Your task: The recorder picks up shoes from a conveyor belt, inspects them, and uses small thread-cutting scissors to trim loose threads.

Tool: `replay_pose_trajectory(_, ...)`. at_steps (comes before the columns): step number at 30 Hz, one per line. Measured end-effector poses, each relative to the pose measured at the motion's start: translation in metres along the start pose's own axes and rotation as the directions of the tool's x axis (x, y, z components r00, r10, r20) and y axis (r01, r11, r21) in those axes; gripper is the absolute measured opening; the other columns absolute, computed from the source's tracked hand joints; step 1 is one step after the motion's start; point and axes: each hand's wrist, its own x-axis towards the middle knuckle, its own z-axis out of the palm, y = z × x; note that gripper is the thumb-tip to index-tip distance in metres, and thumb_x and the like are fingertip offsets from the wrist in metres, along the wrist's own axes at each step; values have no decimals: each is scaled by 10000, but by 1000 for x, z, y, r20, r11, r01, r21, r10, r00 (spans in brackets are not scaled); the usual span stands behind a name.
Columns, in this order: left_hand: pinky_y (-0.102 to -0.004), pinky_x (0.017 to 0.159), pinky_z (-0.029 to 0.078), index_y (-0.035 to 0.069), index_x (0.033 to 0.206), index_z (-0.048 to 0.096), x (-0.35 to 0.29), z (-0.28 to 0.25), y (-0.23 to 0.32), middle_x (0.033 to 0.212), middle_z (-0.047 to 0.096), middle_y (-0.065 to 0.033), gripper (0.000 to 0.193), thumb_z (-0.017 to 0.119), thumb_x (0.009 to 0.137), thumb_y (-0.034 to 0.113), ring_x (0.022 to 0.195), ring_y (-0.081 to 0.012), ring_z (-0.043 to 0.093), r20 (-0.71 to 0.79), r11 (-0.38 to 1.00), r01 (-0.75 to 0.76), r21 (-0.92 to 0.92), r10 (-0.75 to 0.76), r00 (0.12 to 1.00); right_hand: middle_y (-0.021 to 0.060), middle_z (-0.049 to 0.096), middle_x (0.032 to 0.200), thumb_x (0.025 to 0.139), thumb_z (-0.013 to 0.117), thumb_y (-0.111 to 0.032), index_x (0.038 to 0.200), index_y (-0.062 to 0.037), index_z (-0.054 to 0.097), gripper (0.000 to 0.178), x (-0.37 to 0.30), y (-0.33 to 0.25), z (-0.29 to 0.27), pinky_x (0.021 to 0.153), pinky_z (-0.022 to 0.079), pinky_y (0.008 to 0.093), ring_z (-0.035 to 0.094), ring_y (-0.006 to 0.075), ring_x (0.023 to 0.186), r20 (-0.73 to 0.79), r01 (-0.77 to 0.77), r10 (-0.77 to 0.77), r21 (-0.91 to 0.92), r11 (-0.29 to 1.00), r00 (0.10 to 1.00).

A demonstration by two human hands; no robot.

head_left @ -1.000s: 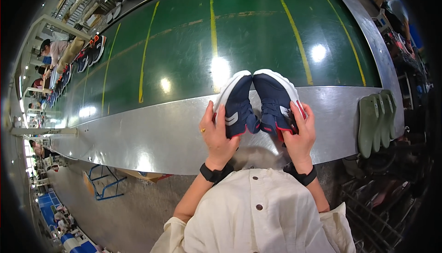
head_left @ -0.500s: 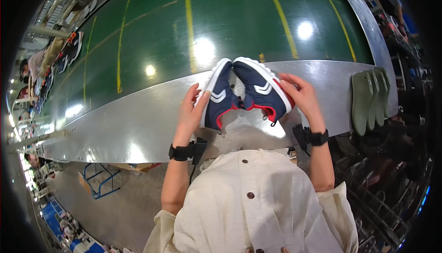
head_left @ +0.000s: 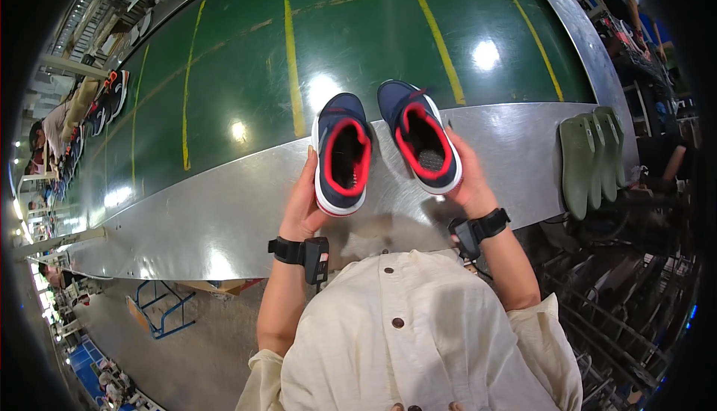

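A green belt (head_left: 231, 75) stretches beyond a steel ledge (head_left: 187, 224); over the ledge, openings up and toes away, a navy left shoe (head_left: 347, 158) is gripped by the left hand (head_left: 301, 203), the matching right shoe (head_left: 424, 146), just apart, by the right hand (head_left: 472, 179).

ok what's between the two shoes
Nothing: the head view shows bare metal ledge and, farther forward, green belt between left shoe and right shoe.
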Motion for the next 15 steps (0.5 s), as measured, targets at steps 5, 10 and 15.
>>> replay_pose_trajectory(5, -380, 882, 485, 49, 1264, 432, 12, 12, -16, 1170, 557, -149, 419, 403, 952, 327, 1038, -270, 563, 128, 942, 22, -335, 22, 991, 177, 542, 1180, 894, 467, -326, 1224, -30, 473, 442, -9, 8, 28, 772, 538, 347, 576, 268, 1034, 159, -194, 150, 324, 926, 976)
replay_pose_trajectory(10, -316, 940, 405, 40, 1323, 366, 11, -17, -18, 1287, 474, -94, 426, 421, 941, 220, 1143, -209, 487, -302, 929, -224, 296, 313, 901, 233, 468, 1256, 882, 467, -384, 1289, -35, 410, 539, -15, 9, 43, 689, 556, 305, 566, 264, 1066, 293, -341, 214, 506, 793, 932)
replay_pose_trajectory(15, -292, 970, 346, 37, 1349, 333, -14, 30, 3, 1348, 397, -97, 504, 533, 896, 130, 1222, -181, 385, 88, 272, -534, 800, 828, 554, 225, 456, 1279, 896, 443, -392, 1310, -40, 389, 547, -20, 10, 52, 680, 545, 274, 580, 229, 1041, 425, -376, 201, 380, 845, 882)
